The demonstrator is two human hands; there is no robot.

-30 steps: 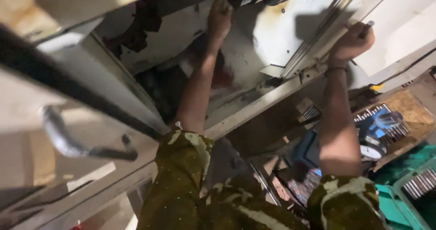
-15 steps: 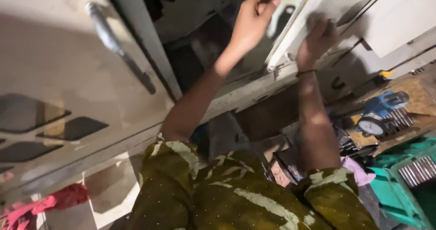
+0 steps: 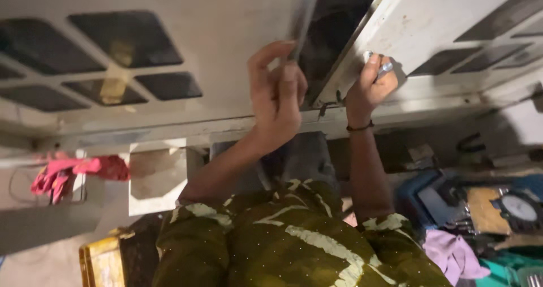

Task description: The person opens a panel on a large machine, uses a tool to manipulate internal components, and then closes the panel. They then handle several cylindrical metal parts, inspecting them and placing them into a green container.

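Gripping one blurred metal handle [image 3: 302,15] overhead, the left hand [image 3: 277,94] is closed around it; the right hand [image 3: 370,86] pinches one small silvery tool [image 3: 384,69] against the pale panel [image 3: 430,26], just beside the dark gap.

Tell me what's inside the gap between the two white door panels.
Only darkness shows in the gap between the left panel and right panel. The left hand grips a metal handle across it; the right hand holds the right panel's edge. The interior is unlit, unreadable.
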